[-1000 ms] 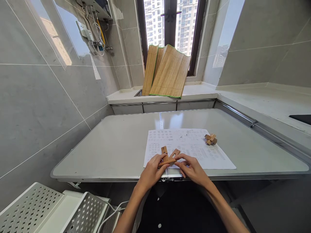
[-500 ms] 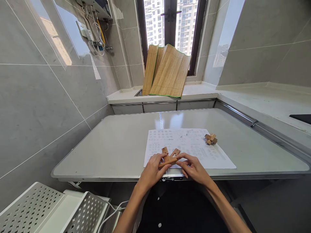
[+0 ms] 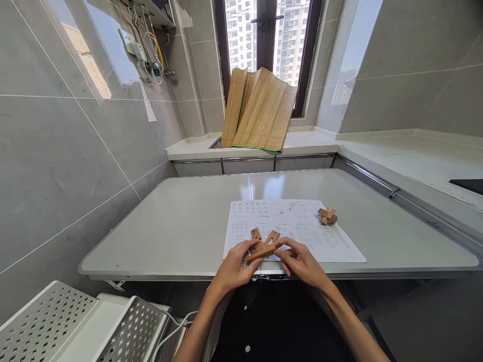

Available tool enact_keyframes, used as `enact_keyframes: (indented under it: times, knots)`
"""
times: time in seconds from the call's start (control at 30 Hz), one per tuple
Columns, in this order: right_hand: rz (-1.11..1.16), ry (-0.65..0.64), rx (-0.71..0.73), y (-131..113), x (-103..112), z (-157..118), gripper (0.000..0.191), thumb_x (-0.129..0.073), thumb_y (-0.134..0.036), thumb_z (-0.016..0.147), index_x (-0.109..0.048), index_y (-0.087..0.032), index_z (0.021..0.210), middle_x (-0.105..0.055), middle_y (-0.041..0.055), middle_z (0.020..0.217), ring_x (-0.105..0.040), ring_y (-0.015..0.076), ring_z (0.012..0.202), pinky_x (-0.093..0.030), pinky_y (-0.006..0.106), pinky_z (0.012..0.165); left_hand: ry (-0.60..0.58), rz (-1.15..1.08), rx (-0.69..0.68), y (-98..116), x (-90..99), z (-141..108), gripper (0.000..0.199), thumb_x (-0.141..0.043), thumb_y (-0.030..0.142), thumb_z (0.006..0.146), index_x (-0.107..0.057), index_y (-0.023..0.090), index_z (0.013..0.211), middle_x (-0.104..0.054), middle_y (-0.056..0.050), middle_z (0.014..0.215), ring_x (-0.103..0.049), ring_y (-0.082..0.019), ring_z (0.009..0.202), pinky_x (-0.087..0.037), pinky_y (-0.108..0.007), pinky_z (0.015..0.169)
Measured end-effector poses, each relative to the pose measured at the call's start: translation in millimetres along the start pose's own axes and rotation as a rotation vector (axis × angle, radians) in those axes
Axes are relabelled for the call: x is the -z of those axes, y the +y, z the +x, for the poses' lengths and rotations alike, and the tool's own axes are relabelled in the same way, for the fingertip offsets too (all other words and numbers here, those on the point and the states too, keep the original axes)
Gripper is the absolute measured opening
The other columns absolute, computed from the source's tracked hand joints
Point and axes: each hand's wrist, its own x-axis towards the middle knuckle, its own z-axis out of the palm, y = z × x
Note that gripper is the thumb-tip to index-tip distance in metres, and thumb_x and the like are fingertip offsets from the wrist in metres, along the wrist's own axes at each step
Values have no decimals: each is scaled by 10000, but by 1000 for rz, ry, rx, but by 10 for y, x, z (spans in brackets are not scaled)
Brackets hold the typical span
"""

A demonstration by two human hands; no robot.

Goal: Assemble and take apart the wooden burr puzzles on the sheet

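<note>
Several flat wooden puzzle pieces (image 3: 261, 254) are gathered at the front edge of a printed paper sheet (image 3: 283, 221), two of them pointing away from me in a V with dark cut-outs or marks near their ends. My left hand (image 3: 237, 265) is closed on the left side of these pieces, index finger on top and thumb just below the front one. From the right, my right hand (image 3: 300, 259) pinches the front piece's right end between thumb and fingers. How the pieces interlock is hidden by my fingers. An assembled wooden burr puzzle (image 3: 327, 216) lies at the sheet's right edge.
The white folding table (image 3: 181, 221) has a metal latch at its front edge. Behind it, a folded bamboo mat (image 3: 264, 113) leans on the window ledge. A white perforated rack (image 3: 49, 322) with a cable stands at lower left.
My left thumb has slid slightly down and left, uncovering more of the front wooden piece. My right hand stays almost still on its end. The burr puzzle and paper have not moved.
</note>
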Motion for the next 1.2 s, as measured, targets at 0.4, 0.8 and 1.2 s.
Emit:
enact_keyframes:
  times: [0.4, 0.8, 1.2]
  knots:
    - [-44, 16, 0, 3, -7, -3, 403, -593, -592, 947, -605, -204, 1052, -481, -81, 462, -491, 139, 439, -367, 266, 503, 9, 4, 62, -39, 0, 16, 461, -695, 348, 894, -613, 237, 1334, -708, -87, 1265, -664, -281, 1128, -519, -423, 990]
    - [-60, 10, 7, -12, -14, -2, 390, -593, -585, 940, -624, -208, 1034, -441, -91, 443, -459, 119, 384, -352, 246, 449, 29, 4, 42, -70, -17, 24, 456, -706, 300, 870, -631, 237, 1316, -704, -94, 1285, -669, -287, 1120, -518, -444, 1012]
    - [1, -31, -13, 44, 39, 2, 376, -609, -562, 939, -620, -201, 1043, -408, -114, 425, -411, 92, 328, -314, 221, 415, -21, 19, 43, -80, -13, 3, 450, -669, 383, 914, -587, 236, 1332, -672, -105, 1297, -629, -294, 1152, -496, -455, 1008]
